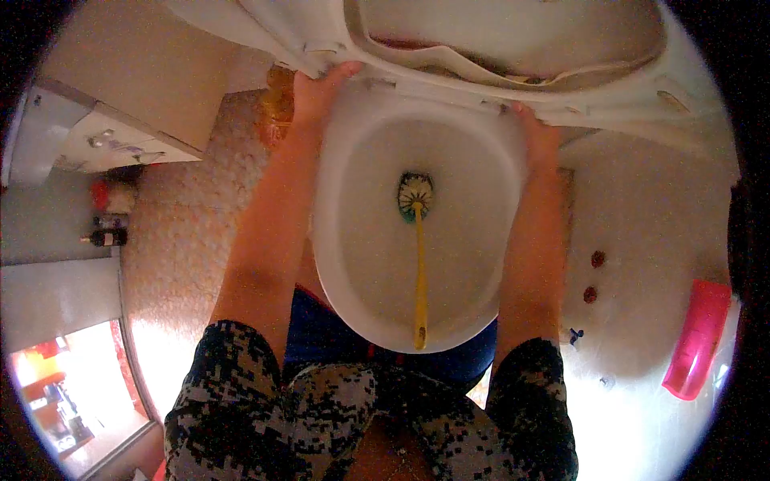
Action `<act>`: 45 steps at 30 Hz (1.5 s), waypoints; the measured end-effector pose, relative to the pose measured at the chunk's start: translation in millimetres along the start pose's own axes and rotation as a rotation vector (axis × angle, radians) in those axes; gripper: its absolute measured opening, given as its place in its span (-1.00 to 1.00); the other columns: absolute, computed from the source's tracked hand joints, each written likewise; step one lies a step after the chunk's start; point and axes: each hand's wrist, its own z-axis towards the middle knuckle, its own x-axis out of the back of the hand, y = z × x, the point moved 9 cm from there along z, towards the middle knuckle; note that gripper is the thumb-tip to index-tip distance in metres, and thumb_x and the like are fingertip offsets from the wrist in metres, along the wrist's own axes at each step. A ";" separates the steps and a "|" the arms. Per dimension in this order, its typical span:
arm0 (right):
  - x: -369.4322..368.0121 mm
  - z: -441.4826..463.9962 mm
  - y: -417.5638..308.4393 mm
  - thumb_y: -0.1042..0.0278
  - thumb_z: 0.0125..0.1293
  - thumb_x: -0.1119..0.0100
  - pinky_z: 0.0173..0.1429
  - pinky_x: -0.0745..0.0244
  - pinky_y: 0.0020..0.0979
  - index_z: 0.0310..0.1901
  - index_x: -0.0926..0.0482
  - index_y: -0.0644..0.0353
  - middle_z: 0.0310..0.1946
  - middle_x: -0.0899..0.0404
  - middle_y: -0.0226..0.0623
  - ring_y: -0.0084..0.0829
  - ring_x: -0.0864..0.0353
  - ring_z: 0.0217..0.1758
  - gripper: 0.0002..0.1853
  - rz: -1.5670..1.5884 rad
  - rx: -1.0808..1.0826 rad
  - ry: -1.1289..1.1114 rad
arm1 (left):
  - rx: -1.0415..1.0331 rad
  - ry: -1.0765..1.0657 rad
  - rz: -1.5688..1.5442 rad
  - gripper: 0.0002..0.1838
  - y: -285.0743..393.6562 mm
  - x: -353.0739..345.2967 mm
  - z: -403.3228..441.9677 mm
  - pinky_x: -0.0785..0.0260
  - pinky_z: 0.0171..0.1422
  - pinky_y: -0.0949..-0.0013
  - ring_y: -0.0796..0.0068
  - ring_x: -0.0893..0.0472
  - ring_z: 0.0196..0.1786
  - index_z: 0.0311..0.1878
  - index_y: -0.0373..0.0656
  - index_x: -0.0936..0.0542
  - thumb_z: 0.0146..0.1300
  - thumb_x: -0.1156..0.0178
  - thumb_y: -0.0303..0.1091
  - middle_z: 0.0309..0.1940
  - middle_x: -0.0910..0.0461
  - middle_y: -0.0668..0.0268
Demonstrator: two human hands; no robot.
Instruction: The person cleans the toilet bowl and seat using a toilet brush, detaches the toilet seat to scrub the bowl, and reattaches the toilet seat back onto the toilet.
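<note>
Between my forearms is a white toilet bowl [361,264], seen from above. A brush with a yellow handle [421,272] stands in it, its head down in the drain and its handle leaning on the front rim. My left hand [325,86] is at the bowl's back left corner, thumb and fingers apart, touching the rim by the raised seat and lid [449,68]. At the back right corner my right hand [536,128] touches the bowl's edge near the hinge. Its fingers are mostly hidden below the rim, so its grip is unclear.
At left, a white cabinet [144,128] and a dark bottle [109,237] stand by the patterned floor [184,232]. An orange container [277,104] is behind my left forearm. A pink tray-like object [698,341] lies at the far right, beyond a bathtub-like surface [642,200].
</note>
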 end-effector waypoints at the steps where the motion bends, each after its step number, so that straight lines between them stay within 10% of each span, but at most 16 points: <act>1: -22.0 -32.7 -36.0 0.36 -0.12 -0.43 0.13 -0.30 -0.42 0.08 -0.31 0.36 0.01 -0.40 -0.21 -0.35 -0.40 0.01 -0.30 -0.118 0.215 0.051 | -0.049 -0.031 -0.019 -0.50 0.4 -2.3 3.2 -0.34 -0.02 0.39 0.45 -0.49 -0.14 -0.11 -0.27 -0.50 -0.17 -0.43 -0.35 -0.20 -0.54 0.31; 5: -22.7 -43.6 -45.0 0.31 -0.05 -0.37 0.13 -0.29 -0.39 0.09 -0.30 0.35 0.01 -0.40 -0.21 -0.34 -0.39 0.03 -0.34 -0.030 0.127 0.326 | -0.128 -0.105 0.022 -0.51 14.3 -12.0 9.1 -0.35 -0.02 0.39 0.46 -0.50 -0.13 -0.11 -0.27 -0.51 -0.15 -0.43 -0.34 -0.20 -0.55 0.31; 22: -5.6 -42.8 -26.1 -0.20 0.21 0.08 0.34 -0.05 -0.07 0.27 -0.12 0.02 0.25 -0.14 -0.27 -0.24 -0.09 0.32 -0.31 0.667 -0.105 0.279 | -0.105 -0.197 -0.154 -0.49 35.8 -34.2 -5.2 -0.40 -0.03 0.45 0.53 -0.54 -0.15 0.02 -0.24 -0.37 -0.04 -0.31 -0.54 -0.25 -0.57 0.28; 36: 50.0 -127.8 -65.6 -0.27 0.20 0.14 0.33 -0.07 -0.08 0.26 -0.12 0.06 0.26 -0.13 -0.26 -0.21 -0.12 0.29 -0.28 0.465 0.196 0.457 | -0.556 -0.303 0.409 -0.44 98.4 -94.8 -166.4 -0.36 -0.02 0.22 0.05 -0.47 -0.07 0.01 -0.18 -0.36 -0.15 -0.27 -0.39 -0.09 -0.43 0.08; 45: 91.8 -171.9 -55.6 -0.25 0.21 0.13 0.31 -0.09 -0.09 0.24 -0.13 0.09 0.24 -0.15 -0.23 -0.20 -0.15 0.27 -0.29 0.399 0.213 0.587 | -0.371 -0.635 0.214 -0.40 73.9 -114.2 -185.3 -0.30 0.11 0.20 0.03 -0.43 0.04 0.03 -0.20 -0.35 -0.19 -0.28 -0.42 -0.05 -0.43 0.07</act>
